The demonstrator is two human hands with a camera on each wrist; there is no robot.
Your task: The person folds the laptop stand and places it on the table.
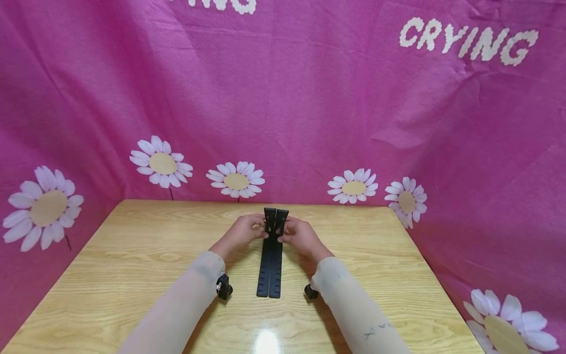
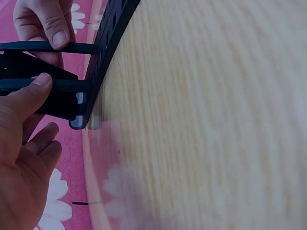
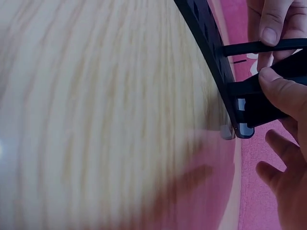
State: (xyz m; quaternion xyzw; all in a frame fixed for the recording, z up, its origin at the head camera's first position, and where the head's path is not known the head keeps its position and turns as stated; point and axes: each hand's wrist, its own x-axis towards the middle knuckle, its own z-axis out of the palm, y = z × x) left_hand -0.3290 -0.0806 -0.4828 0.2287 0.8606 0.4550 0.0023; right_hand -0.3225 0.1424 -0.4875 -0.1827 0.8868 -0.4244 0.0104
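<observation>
A black folding stand [image 1: 266,258] lies lengthwise on the table, with two slotted rails side by side pointing toward me. Two flared uprights rise at its far end. My left hand [image 1: 244,231] pinches the left upright, its thumb on the bar in the left wrist view, where the lower fingers [image 2: 45,143] hang free. The right upright is pinched by my right hand [image 1: 303,238]; its thumb [image 3: 283,91] presses the bar in the right wrist view. A dark flat panel [image 3: 264,111] sits behind the bars. Fingers behind the uprights are partly hidden.
The wood-grain table [image 1: 177,246] has a glossy top. Pink cloth [image 1: 300,108] with printed daisies stands close behind its far edge and along both sides. Small black devices [image 1: 224,287] sit at both sleeved wrists, near the stand's rails.
</observation>
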